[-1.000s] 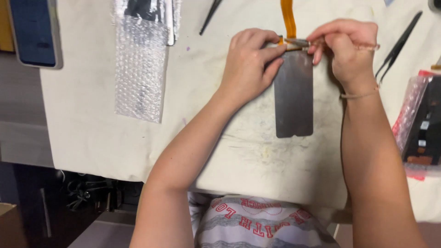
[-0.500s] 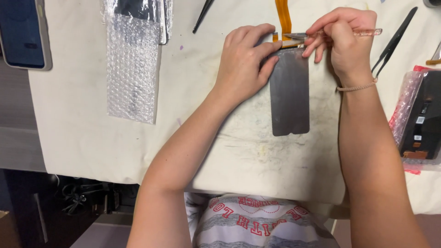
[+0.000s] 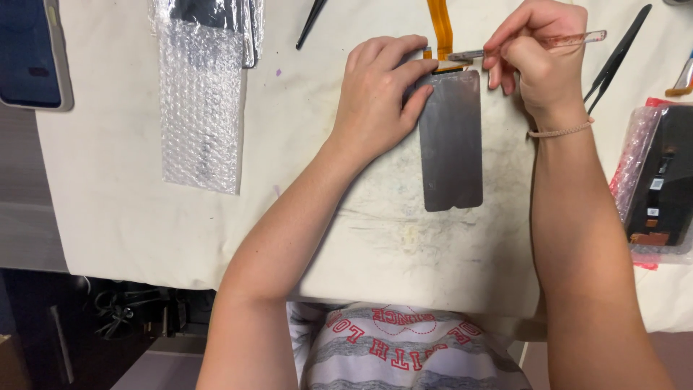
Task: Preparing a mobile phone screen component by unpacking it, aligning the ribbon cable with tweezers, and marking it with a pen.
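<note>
Upper centre: left hand [image 3: 379,94] pressing flat on grey screen panel [image 3: 451,141]; right hand [image 3: 541,61] pinching clear-handled tool [image 3: 530,45] against orange flex cable [image 3: 440,25].

grey screen panel [image 3: 451,141] flat on mat, orange ribbon cable [image 3: 439,22] at top; clear-handled tool [image 3: 527,45] tip touching connector

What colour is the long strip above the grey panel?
Orange; the strip shows best in the head view.
</note>
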